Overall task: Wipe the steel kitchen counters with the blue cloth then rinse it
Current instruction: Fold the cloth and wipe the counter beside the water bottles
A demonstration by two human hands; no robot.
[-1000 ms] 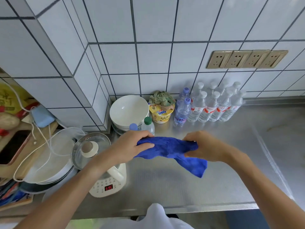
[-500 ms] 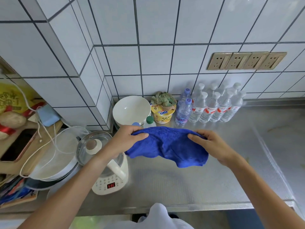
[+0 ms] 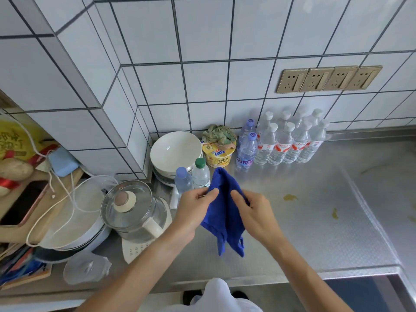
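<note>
I hold the blue cloth (image 3: pixel 225 212) above the steel counter (image 3: pixel 315 233), folded so that it hangs down in two tails. My left hand (image 3: pixel 194 208) pinches its left edge between thumb and fingers. My right hand (image 3: pixel 253 212) grips the right edge with curled fingers. The two hands are close together at the counter's middle. Yellowish stains (image 3: pixel 290 197) mark the steel to the right of my hands.
A glass kettle (image 3: pixel 132 210) on its white base stands at the left, beside stacked pans and cords. White bowls (image 3: pixel 175 152), two small bottles (image 3: pixel 191 176), a yellow cup (image 3: pixel 217 154) and several water bottles (image 3: pixel 288 143) line the tiled wall. Wall sockets (image 3: pixel 326 78) sit above.
The cloth was stretched wide between my hands. My hands have come together, so it is now folded and hangs in a narrow bunch.
</note>
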